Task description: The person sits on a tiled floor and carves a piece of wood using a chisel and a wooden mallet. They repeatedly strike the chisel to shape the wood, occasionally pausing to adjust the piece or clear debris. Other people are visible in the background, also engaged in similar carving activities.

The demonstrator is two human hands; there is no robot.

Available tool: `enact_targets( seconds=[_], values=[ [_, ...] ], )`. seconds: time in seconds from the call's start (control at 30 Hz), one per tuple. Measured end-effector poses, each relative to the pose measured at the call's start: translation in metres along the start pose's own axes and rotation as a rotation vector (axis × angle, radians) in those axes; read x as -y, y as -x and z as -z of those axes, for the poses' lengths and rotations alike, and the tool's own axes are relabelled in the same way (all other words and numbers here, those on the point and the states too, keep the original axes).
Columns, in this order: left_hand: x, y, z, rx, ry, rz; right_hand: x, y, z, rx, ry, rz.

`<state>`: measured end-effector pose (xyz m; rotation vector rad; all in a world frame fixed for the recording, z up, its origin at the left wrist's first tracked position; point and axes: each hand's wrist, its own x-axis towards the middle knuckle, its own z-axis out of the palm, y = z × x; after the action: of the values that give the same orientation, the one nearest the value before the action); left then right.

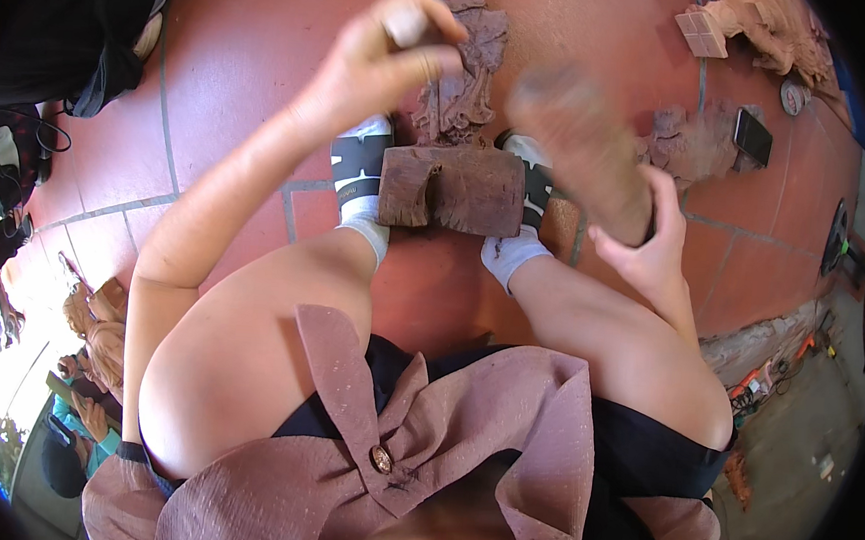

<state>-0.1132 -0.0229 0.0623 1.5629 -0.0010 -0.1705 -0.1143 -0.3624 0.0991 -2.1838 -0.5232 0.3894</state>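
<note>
A dark reddish-brown wood carving lies on the tiled floor between my feet, its near end meeting a thick wooden block. Beside the carving's upper left, my left hand is closed, thumb and fingers curled together. White wrapping shows on one of its fingers; what it pinches is hidden. My right hand grips the lower end of a thick brown wooden mallet, which is raised right of the block and smeared by motion.
On the right floor lie a black phone, brown carved pieces and a small round gauge-like object. A larger wood carving sits at the far right. Dark bags stand far left; another person is at lower left.
</note>
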Motion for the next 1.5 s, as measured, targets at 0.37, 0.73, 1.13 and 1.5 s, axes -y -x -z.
enact_targets(
  seconds=[0.37,0.73,1.13,1.5],
  values=[
    [-0.041,-0.057,0.019,0.22,-0.007,0.242,-0.054,-0.013,-0.017,-0.329,-0.681,-0.196],
    [-0.002,-0.103,-0.056,0.448,-0.435,-0.139,-0.067,0.011,-0.033,-0.525,-0.757,-0.135],
    [0.02,-0.11,-0.088,0.645,-0.785,-0.262,-0.07,0.025,-0.019,-0.402,-0.598,-0.202],
    [0.011,-0.103,-0.106,0.746,-0.807,-0.295,-0.048,0.059,-0.038,-0.454,-0.685,-0.377]
  ],
)
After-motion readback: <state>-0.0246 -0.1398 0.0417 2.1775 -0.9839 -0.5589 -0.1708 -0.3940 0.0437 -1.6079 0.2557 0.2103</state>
